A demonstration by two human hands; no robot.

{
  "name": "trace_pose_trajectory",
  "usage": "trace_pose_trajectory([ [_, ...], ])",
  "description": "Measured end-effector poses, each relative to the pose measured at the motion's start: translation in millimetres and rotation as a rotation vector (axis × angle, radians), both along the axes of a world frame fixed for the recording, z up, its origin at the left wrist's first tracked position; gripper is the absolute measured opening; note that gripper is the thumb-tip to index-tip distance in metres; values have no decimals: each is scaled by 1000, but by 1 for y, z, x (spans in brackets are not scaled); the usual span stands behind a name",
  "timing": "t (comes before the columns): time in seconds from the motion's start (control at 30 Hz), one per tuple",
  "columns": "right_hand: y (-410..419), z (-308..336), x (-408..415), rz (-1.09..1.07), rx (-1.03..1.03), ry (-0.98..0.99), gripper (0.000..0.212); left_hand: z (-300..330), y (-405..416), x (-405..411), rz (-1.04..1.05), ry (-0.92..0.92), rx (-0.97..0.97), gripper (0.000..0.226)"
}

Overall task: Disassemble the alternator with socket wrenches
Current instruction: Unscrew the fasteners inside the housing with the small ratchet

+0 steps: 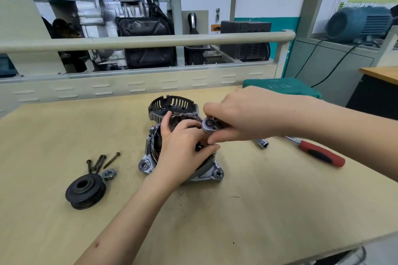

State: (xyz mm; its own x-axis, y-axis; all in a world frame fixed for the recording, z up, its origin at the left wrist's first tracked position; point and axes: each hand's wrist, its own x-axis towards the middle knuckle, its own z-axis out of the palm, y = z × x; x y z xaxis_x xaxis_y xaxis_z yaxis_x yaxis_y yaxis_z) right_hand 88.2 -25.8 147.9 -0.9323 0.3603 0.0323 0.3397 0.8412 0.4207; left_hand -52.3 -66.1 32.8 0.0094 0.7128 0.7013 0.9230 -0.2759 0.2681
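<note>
Setting: a pale wooden workbench (258, 211) seen from above and behind the person's two bare forearms, with a beige rail and workshop machinery beyond its far edge.
Alternator: a grey cast-metal alternator housing (148, 162) with copper windings showing inside sits near the middle of the bench, its mounting ears resting on the wood.
Left hand: the left hand (183, 150) lies over the top of the housing, fingers curled around its rim and windings, gripping it.
Right hand: the right hand (247, 114) reaches in from the right and grasps a silver ratchet wrench head (210, 125), thumb and fingers wrapped round it, just above the housing and touching the left hand's fingers.
Removed cover: a black slotted end cover (172, 104) stands just behind the housing.
Removed parts: a black grooved pulley (85, 191) lies well to the left; beside it a silver hex nut (109, 174) and three long dark bolts (101, 162).
Other tools: a loose chrome socket (263, 143) lies right of the housing; further right, a red-and-black handled tool (321, 154).
Far corner: a folded green cloth pouch (282, 88) at the bench's back right.
</note>
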Motion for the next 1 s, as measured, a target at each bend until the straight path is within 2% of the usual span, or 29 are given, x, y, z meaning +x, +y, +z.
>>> trace_pose_trajectory([
  [0.13,10,9,4,7,-229,0,25,2,1,-3,-54,0,-23,14],
  [0.23,13,14,6,12,-328,-19,27,3,1,-3,-87,-38,-35,12],
  [0.3,13,14,6,-9,-256,-32,31,3,2,-3,-72,-62,-40,15],
  [0.4,9,10,2,-43,47,-41,42,3,3,1,-10,-71,-22,19],
  [0.47,5,8,0,-49,120,-20,45,4,3,4,33,-60,-12,23],
  [0.6,11,8,4,12,-37,0,28,5,3,0,-47,-61,-48,18],
  [0.7,16,15,7,33,-222,-14,28,5,3,-4,-109,-58,-85,11],
  [0.77,16,15,7,55,-192,-23,30,4,2,-5,-93,-66,-86,13],
  [0.9,11,10,2,-14,72,-20,43,4,1,2,1,-76,-27,22],
  [1.0,11,6,2,-18,36,10,40,5,1,6,27,-79,-18,24],
])
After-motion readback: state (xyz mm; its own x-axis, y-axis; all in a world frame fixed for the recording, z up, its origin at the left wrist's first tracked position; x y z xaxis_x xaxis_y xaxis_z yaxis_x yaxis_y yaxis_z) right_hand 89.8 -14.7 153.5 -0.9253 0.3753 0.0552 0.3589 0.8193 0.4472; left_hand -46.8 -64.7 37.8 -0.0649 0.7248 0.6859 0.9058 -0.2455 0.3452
